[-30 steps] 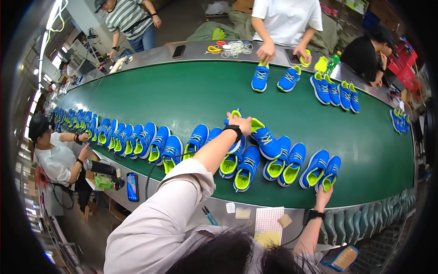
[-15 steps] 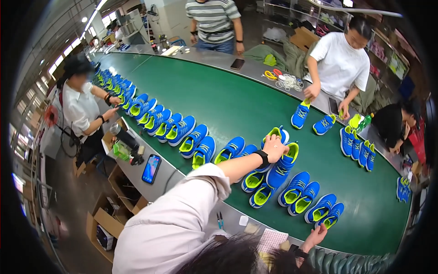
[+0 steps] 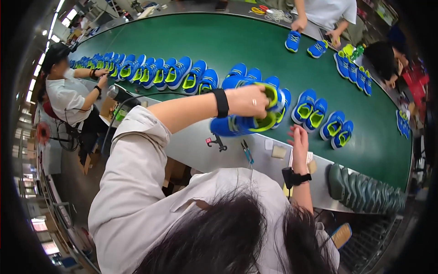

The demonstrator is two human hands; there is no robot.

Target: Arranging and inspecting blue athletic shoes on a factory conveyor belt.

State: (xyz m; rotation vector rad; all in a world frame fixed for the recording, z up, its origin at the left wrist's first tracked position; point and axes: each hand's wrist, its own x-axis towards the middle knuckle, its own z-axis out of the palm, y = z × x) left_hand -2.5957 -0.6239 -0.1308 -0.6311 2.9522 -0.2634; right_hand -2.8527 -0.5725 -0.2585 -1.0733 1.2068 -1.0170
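Observation:
My left hand (image 3: 250, 101) is closed on a pair of blue sneakers with lime linings, lifted over the near edge of the green conveyor belt (image 3: 219, 39). One sneaker (image 3: 228, 127) shows below the hand, its toe to the left and blurred. The other sneaker (image 3: 275, 97) is partly behind my fingers. To the right, my right hand (image 3: 299, 140) is raised with fingers stretched and nothing in it. Just beyond it, two sneaker pairs stand on the belt, the closer one being a blue pair (image 3: 315, 109). More sneakers (image 3: 175, 73) run in a row toward the far left.
Pliers (image 3: 247, 152) and a black-and-red clip (image 3: 216, 142) lie on the metal ledge. Dark green shoe lasts (image 3: 365, 189) line up at the right. A co-worker (image 3: 68, 91) sits at the left; across the belt another person (image 3: 319, 13) handles sneakers.
My left hand has drawn back toward me with the sneakers, which have turned sideways. My right hand has come up, away from the sneaker it was beside. The view has tilted downward.

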